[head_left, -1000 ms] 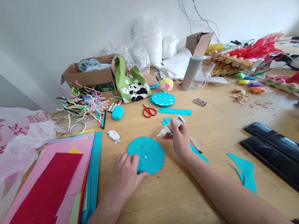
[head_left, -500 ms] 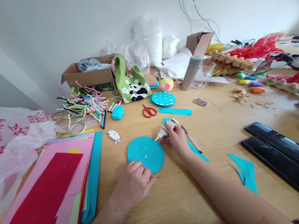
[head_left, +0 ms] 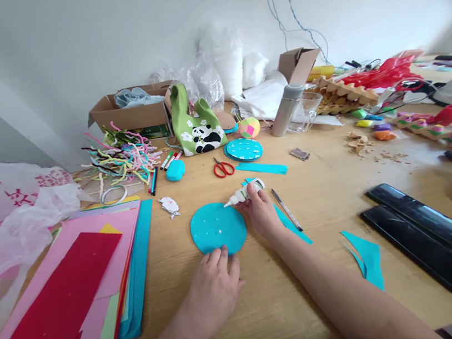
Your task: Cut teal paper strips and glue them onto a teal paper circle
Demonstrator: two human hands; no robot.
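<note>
A round blue paper disc (head_left: pixel 216 221) with several small white dabs on it lies on the wooden table. My left hand (head_left: pixel 217 283) rests at its near edge, fingertips pressing on the paper and thumb apart. Just right of the disc, my right hand (head_left: pixel 262 215) is closed around a white glue bottle (head_left: pixel 249 189). The bottle is tilted, its nozzle pointing left over the disc's far edge. A pen (head_left: pixel 286 210) and a blue paper scrap (head_left: pixel 294 226) lie beside my right hand.
Coloured paper sheets (head_left: pixel 63 299) are stacked at left. Red-handled scissors (head_left: pixel 223 167), blue strips (head_left: pixel 263 168) and a pile of white-marked blue discs (head_left: pixel 243 150) lie beyond. Two black phone-like slabs (head_left: pixel 426 248) sit at right, near a blue offcut (head_left: pixel 368 259). A metal flask (head_left: pixel 287 110) stands behind.
The glue bottle has moved slightly left and up, tilting flatter, its nozzle now over the disc's far part. My left hand has shifted right and down along the edge, its fingers less curled.
</note>
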